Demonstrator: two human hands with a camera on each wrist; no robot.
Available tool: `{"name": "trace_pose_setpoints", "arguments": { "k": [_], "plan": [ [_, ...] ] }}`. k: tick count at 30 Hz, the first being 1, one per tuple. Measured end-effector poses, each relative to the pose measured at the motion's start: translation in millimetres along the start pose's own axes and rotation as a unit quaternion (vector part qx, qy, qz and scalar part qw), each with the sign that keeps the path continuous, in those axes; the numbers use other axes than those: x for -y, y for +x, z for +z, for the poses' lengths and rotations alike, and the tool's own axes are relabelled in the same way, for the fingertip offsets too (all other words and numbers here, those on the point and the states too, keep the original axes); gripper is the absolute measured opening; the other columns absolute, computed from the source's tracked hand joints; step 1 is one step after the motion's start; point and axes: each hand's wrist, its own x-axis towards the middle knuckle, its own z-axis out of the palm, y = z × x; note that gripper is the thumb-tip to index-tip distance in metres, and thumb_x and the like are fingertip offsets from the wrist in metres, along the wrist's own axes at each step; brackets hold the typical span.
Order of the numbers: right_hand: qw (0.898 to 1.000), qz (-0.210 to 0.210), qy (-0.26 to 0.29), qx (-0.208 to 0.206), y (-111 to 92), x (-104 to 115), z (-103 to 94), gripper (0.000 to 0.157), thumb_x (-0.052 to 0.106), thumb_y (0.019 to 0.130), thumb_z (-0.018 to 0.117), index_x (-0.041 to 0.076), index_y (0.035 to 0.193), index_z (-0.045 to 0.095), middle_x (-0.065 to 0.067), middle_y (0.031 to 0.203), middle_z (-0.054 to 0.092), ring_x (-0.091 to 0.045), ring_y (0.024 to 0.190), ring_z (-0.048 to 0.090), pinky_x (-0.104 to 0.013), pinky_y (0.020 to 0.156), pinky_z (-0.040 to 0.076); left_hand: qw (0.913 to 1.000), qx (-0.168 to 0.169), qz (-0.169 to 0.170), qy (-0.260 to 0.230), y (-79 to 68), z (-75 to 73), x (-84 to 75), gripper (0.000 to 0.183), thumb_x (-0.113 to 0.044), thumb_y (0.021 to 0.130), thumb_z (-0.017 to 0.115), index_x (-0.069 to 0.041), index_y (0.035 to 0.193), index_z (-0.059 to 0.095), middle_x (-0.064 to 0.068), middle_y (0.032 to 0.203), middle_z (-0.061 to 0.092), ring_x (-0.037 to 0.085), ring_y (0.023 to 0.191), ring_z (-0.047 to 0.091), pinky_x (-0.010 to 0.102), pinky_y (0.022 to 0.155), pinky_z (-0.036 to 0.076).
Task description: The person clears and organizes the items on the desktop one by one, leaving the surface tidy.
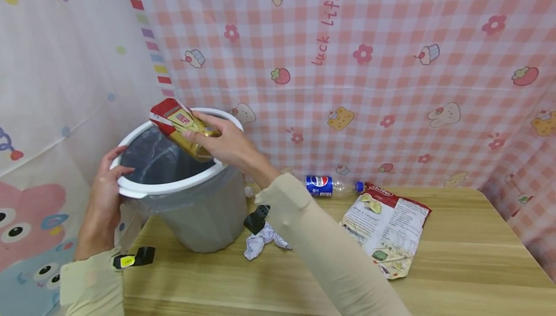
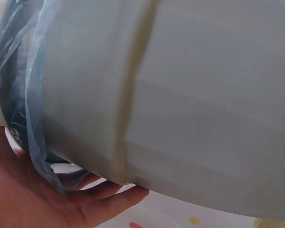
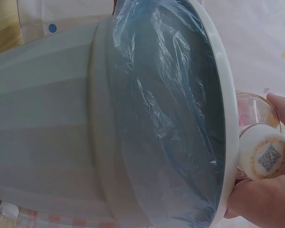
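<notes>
A grey trash can [image 1: 204,210] with a white rim [image 1: 173,188] and a thin plastic liner [image 3: 161,95] leans on the table's left part, its mouth toward me. My left hand [image 1: 106,185] grips the rim on the left side. In the left wrist view its fingers [image 2: 99,199] lie along the outer wall. Over the can's mouth, my right hand [image 1: 223,137] holds a plastic bottle [image 1: 182,123] with a red and yellow label, tilted. The right wrist view shows the bottle's white cap [image 3: 263,152] with a printed code, close beside the rim.
Crumpled white paper [image 1: 265,241] lies right of the can on the wooden table [image 1: 469,258]. Behind my right forearm is a clear bottle with a blue label [image 1: 319,185]. A red and white chip bag [image 1: 386,229] lies farther right. Patterned curtains [image 1: 391,89] stand behind and left.
</notes>
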Motion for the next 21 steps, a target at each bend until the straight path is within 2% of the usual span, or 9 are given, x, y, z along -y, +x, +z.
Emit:
{"name": "trace_pose_setpoints", "arguments": {
  "k": [4, 9, 12, 21],
  "plan": [
    [1.0, -0.005, -0.012, 0.003, 0.3, -0.6, -1.7, 0.058, 0.05, 0.093, 0.064, 0.043, 0.146, 0.044, 0.004, 0.125, 0.059, -0.011, 0.102, 0.059, -0.03, 0.085, 0.05, 1.0, 0.0, 0.002, -0.003, 0.7, 0.7, 0.0, 0.055, -0.019, 0.103, 0.038, -0.031, 0.155, 0.026, 0.012, 0.155, 0.017, 0.0, 0.085, 0.062, 0.015, 0.059, 0.049],
    [0.999, -0.013, -0.038, 0.0, -0.1, -1.5, -2.6, 0.058, 0.051, 0.093, 0.063, 0.043, 0.147, 0.043, 0.006, 0.134, 0.054, -0.009, 0.12, 0.052, -0.033, 0.099, 0.045, 0.9999, 0.001, 0.008, -0.011, 1.7, 1.0, 0.1, 0.055, -0.017, 0.102, 0.039, -0.03, 0.154, 0.028, 0.01, 0.155, 0.018, 0.002, 0.094, 0.056, 0.013, 0.061, 0.048],
    [0.999, -0.013, -0.043, -0.001, -0.6, -2.0, -2.9, 0.058, 0.052, 0.093, 0.062, 0.043, 0.147, 0.043, 0.005, 0.139, 0.051, -0.011, 0.127, 0.05, -0.035, 0.104, 0.043, 0.9999, 0.0, 0.008, -0.012, 2.0, 0.8, 0.7, 0.055, -0.017, 0.102, 0.04, -0.03, 0.154, 0.029, 0.01, 0.155, 0.019, 0.002, 0.096, 0.056, 0.013, 0.061, 0.048],
    [0.999, -0.011, -0.034, -0.003, -2.5, -5.4, -3.9, 0.058, 0.052, 0.091, 0.064, 0.043, 0.146, 0.045, 0.007, 0.136, 0.053, -0.008, 0.123, 0.05, -0.033, 0.103, 0.043, 0.9999, -0.004, 0.006, -0.009, 0.5, 1.3, 1.9, 0.054, -0.018, 0.102, 0.04, -0.03, 0.154, 0.028, 0.01, 0.154, 0.02, 0.0, 0.09, 0.059, 0.014, 0.058, 0.048]
  ]
}}
